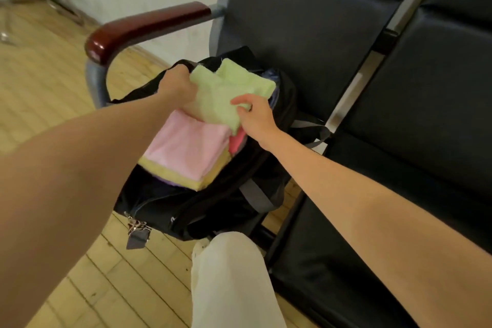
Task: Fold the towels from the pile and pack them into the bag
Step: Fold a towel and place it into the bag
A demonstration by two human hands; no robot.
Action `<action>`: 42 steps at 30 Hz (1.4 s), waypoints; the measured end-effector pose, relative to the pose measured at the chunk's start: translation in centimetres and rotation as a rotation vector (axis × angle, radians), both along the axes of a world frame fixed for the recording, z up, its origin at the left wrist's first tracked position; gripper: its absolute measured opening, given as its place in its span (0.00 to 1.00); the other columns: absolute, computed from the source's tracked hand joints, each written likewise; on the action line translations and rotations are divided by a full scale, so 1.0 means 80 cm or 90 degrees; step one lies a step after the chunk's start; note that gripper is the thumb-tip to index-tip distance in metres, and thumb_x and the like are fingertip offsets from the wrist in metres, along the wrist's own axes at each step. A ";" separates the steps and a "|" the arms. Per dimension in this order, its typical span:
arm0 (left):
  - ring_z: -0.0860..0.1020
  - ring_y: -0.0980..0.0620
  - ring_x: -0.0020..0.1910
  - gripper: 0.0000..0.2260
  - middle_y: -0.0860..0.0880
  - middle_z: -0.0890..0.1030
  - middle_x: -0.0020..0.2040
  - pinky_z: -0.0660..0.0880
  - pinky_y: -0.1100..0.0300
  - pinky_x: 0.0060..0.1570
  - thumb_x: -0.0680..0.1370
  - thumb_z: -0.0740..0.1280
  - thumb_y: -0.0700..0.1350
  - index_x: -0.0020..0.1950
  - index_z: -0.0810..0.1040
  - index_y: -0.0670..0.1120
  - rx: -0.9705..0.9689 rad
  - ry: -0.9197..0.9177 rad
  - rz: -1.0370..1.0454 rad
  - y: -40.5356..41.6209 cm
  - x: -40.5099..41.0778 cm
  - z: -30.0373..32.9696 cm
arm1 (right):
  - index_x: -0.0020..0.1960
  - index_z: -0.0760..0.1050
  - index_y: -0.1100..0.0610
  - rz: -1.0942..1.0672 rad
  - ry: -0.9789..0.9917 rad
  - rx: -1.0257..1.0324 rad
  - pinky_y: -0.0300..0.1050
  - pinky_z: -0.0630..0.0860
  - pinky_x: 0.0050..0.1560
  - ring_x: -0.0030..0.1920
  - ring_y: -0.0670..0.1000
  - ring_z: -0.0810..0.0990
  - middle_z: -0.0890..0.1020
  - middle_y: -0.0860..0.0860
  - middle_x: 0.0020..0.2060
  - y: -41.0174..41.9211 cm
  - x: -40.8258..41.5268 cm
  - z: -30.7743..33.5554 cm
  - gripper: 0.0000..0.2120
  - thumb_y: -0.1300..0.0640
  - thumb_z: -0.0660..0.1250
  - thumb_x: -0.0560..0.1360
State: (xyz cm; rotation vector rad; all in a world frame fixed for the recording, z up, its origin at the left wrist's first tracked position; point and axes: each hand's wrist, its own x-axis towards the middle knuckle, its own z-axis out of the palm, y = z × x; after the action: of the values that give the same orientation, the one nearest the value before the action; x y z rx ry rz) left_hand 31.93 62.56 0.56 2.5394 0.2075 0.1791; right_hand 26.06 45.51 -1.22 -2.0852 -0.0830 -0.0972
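Fingers of both the left hand (177,86) and right hand (254,114) pinch the folded green towel (226,93) over the bag (213,210).

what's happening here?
A person is packing folded towels into a black bag on a bench seat. Both hands hold a green towel over the open bag: the left hand grips its left edge, the right hand pinches its near corner. A pink towel already lies in the bag on a yellow one.
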 end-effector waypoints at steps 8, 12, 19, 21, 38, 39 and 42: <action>0.73 0.35 0.59 0.13 0.35 0.75 0.58 0.71 0.45 0.56 0.77 0.62 0.36 0.60 0.72 0.35 0.190 0.061 0.009 -0.003 -0.004 -0.029 | 0.63 0.74 0.58 0.020 0.104 -0.047 0.28 0.67 0.30 0.32 0.46 0.74 0.74 0.46 0.40 0.001 -0.013 -0.030 0.17 0.66 0.54 0.78; 0.68 0.36 0.64 0.16 0.37 0.69 0.64 0.64 0.44 0.64 0.78 0.59 0.39 0.65 0.68 0.37 0.269 0.026 0.025 -0.036 -0.044 -0.021 | 0.65 0.73 0.60 0.013 0.088 -0.141 0.38 0.68 0.55 0.62 0.53 0.74 0.76 0.56 0.60 -0.033 -0.043 -0.013 0.16 0.62 0.56 0.79; 0.70 0.36 0.61 0.15 0.36 0.72 0.62 0.65 0.46 0.60 0.80 0.57 0.45 0.60 0.73 0.36 0.286 -0.097 -0.132 -0.145 -0.140 0.000 | 0.65 0.64 0.64 -0.003 0.186 -0.348 0.48 0.69 0.46 0.57 0.61 0.72 0.70 0.62 0.59 -0.163 -0.141 0.010 0.17 0.56 0.58 0.80; 0.70 0.35 0.60 0.14 0.36 0.72 0.61 0.66 0.45 0.60 0.80 0.58 0.43 0.60 0.72 0.37 0.289 -0.091 -0.177 -0.185 -0.169 0.007 | 0.68 0.62 0.64 -0.055 0.215 -0.365 0.51 0.70 0.54 0.62 0.62 0.69 0.67 0.62 0.63 -0.212 -0.178 0.018 0.20 0.55 0.59 0.80; 0.65 0.39 0.69 0.25 0.41 0.64 0.73 0.67 0.45 0.65 0.80 0.60 0.47 0.76 0.58 0.43 0.290 0.095 -0.686 -0.591 -0.393 -0.058 | 0.64 0.68 0.67 -0.567 0.208 -0.366 0.54 0.63 0.60 0.61 0.66 0.69 0.72 0.66 0.59 -0.607 -0.570 -0.021 0.24 0.58 0.61 0.70; 0.65 0.39 0.69 0.26 0.41 0.63 0.73 0.67 0.45 0.66 0.80 0.60 0.47 0.76 0.58 0.44 0.289 0.095 -0.710 -0.611 -0.403 -0.062 | 0.63 0.69 0.66 -0.596 0.179 -0.387 0.54 0.63 0.60 0.61 0.66 0.69 0.72 0.65 0.60 -0.621 -0.587 -0.024 0.25 0.57 0.59 0.68; 0.63 0.40 0.71 0.28 0.43 0.61 0.75 0.66 0.45 0.68 0.80 0.61 0.47 0.77 0.56 0.45 0.297 0.082 -0.806 -0.672 -0.427 -0.067 | 0.67 0.69 0.62 -0.661 0.148 -0.479 0.56 0.62 0.65 0.68 0.66 0.63 0.66 0.62 0.70 -0.654 -0.614 -0.028 0.27 0.60 0.62 0.67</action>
State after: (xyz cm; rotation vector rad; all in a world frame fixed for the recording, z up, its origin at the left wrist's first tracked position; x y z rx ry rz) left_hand -2.19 8.82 -4.83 2.5900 -1.5004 -0.4783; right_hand -23.06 -6.84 -3.44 -2.6382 1.2850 -0.5069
